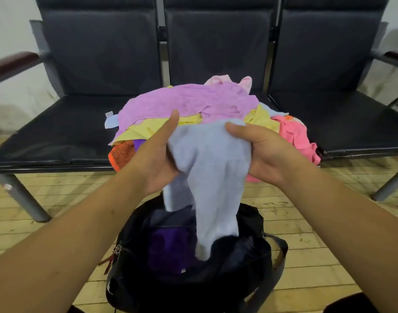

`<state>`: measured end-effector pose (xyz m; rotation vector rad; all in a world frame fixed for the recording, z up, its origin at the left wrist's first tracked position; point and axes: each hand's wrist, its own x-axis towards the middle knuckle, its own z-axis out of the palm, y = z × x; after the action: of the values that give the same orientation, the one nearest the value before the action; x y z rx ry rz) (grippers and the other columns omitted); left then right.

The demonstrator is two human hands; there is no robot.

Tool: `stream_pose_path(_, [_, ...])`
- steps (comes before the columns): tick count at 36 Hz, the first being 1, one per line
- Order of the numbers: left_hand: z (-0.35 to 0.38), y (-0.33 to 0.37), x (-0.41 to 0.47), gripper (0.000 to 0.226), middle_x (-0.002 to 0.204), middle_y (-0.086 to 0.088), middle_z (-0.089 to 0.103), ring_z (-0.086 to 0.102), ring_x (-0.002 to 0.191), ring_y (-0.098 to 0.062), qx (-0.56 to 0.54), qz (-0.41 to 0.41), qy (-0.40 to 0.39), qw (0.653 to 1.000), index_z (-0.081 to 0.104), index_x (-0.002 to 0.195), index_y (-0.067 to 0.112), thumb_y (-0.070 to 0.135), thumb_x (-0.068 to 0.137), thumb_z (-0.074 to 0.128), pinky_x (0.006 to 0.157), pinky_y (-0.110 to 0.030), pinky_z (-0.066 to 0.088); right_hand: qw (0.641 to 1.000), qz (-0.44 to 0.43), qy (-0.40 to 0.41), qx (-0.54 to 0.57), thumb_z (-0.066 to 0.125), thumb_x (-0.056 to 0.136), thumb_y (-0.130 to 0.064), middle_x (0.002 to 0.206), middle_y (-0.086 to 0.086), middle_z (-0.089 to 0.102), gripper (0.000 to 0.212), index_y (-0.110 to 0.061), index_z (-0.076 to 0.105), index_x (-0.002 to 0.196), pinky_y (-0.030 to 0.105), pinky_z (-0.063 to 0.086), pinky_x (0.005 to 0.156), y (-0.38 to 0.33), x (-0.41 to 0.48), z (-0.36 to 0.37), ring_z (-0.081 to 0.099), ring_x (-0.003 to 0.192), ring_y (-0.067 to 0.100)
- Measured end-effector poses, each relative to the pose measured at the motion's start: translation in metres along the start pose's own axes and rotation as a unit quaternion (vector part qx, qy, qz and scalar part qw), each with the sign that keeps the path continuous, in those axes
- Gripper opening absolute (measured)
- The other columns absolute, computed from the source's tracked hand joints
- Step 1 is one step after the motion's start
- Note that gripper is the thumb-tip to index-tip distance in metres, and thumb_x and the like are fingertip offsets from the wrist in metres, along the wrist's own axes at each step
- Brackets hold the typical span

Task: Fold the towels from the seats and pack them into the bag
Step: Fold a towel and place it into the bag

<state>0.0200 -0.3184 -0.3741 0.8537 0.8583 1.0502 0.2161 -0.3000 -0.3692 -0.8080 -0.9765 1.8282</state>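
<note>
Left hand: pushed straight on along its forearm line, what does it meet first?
Probably the yellow towel, just beyond the left hand, which grips the light blue towel. The lilac towel lies over the yellow one. Depth is unclear from one view.

- No word, brand or number can be read anywhere.
- White tag [109,114] on a blue towel corner [111,124], at 9 o'clock of the pile [189,102]: looks blank (too small to show print).
- Sticker [7,187] on the bench leg [21,197], at 9 o'clock of the frame: blurred, no letters.
- Small tag [183,270] on the purple towel [166,249] in the bag [238,263], at 6 o'clock: nothing legible.
- Dark marks [273,204] on the floor [306,245], at 2 o'clock of the bag: not readable as writing.
</note>
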Motion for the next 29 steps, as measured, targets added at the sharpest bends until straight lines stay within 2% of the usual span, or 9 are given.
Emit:
stream_pose_path(4, [0.005,-0.019,0.004,0.032,0.118,-0.008,0.072,0.068,0.111,-0.022,0.179,0.002,-0.050,0.983,0.070,0.111,0.013,0.030,0.084,0.071,0.098,-0.040,0.053,0.998,-0.016,0.023,0.054,0.060,0.095,-0.020,0.117,0.018,0.072,0.028,0.000,0.079,0.095,0.043,0.056,0.095,-0.012,0.000,-0.003,0.071,0.106,0.028])
stream_pose_path(7, [0.005,-0.021,0.006,0.035,0.120,-0.006,0.072,0.068,0.110,-0.022,0.131,0.003,-0.056,0.990,0.069,0.115,0.013,0.014,0.081,0.073,0.092,-0.039,0.055,0.993,-0.033,0.106,-0.046,0.067,0.092,-0.019,0.125,0.020,0.068,0.038,0.005,0.067,0.122,0.046,0.054,0.100,-0.016,0.001,-0.013,0.069,0.112,0.031])
stream_pose_path(10, [0.007,-0.017,0.008,0.043,0.123,-0.012,0.069,0.064,0.116,-0.029,0.051,-0.005,-0.032,0.998,0.066,0.125,0.008,0.015,0.082,0.068,0.095,-0.044,0.053,0.975,-0.045,0.138,-0.170,0.074,0.088,-0.021,0.114,0.018,0.073,0.034,0.002,0.070,0.113,0.053,0.051,0.102,-0.018,-0.002,-0.022,0.070,0.108,0.033])
stream_pose_path(13, [0.013,-0.012,0.007,0.050,0.126,-0.014,0.067,0.065,0.117,-0.028,-0.037,-0.016,-0.004,0.999,0.063,0.129,0.003,0.020,0.081,0.065,0.091,-0.039,0.056,0.993,-0.020,0.099,-0.057,0.066,0.094,-0.026,0.108,0.009,0.076,0.027,-0.008,0.071,0.114,0.042,0.056,0.098,-0.024,-0.009,-0.025,0.072,0.105,0.024])
stream_pose_path(16, [0.020,-0.005,0.003,0.041,0.119,-0.014,0.070,0.070,0.105,-0.025,-0.109,-0.003,0.002,0.994,0.063,0.126,0.001,0.018,0.089,0.061,0.081,-0.034,0.059,0.995,0.009,0.044,0.089,0.061,0.095,-0.044,0.118,0.006,0.072,0.045,-0.010,0.068,0.124,0.036,0.055,0.096,-0.025,-0.014,-0.025,0.068,0.113,0.022])
stream_pose_path(19, [0.024,0.000,0.002,0.045,0.128,-0.017,0.065,0.066,0.114,-0.027,-0.134,-0.001,0.004,0.991,0.058,0.133,0.000,0.023,0.094,0.057,0.090,-0.038,0.057,0.995,0.098,0.023,0.005,0.059,0.084,-0.056,0.120,0.007,0.072,0.056,-0.011,0.076,0.112,0.041,0.060,0.089,-0.013,-0.015,-0.024,0.070,0.110,0.025])
stream_pose_path(22, [0.023,0.000,0.002,0.050,0.134,-0.018,0.061,0.062,0.122,-0.028,-0.123,-0.011,0.009,0.992,0.052,0.139,0.001,0.030,0.099,0.050,0.099,-0.040,0.051,0.989,0.128,-0.016,-0.065,0.057,0.092,-0.035,0.125,0.005,0.070,0.041,-0.011,0.069,0.123,0.041,0.056,0.096,-0.006,-0.016,-0.019,0.068,0.114,0.021])
stream_pose_path(25, [0.020,0.006,0.002,0.037,0.121,-0.010,0.071,0.068,0.111,-0.021,-0.054,0.004,0.051,0.997,0.063,0.126,0.007,0.031,0.103,0.046,0.089,-0.034,0.056,0.994,0.096,0.004,-0.046,0.058,0.090,-0.017,0.118,0.009,0.073,0.035,-0.004,0.066,0.122,0.035,0.060,0.086,-0.009,-0.014,-0.016,0.072,0.103,0.020])
stream_pose_path(29, [0.002,0.016,0.008,0.034,0.073,0.004,0.072,0.070,0.074,-0.009,0.077,0.078,0.129,0.986,0.070,0.076,0.017,0.027,0.102,0.051,0.074,-0.027,0.053,0.998,0.026,0.045,-0.039,0.059,0.091,-0.018,0.119,0.009,0.073,0.032,-0.005,0.068,0.119,0.033,0.057,0.093,-0.015,-0.011,-0.017,0.071,0.107,0.021])
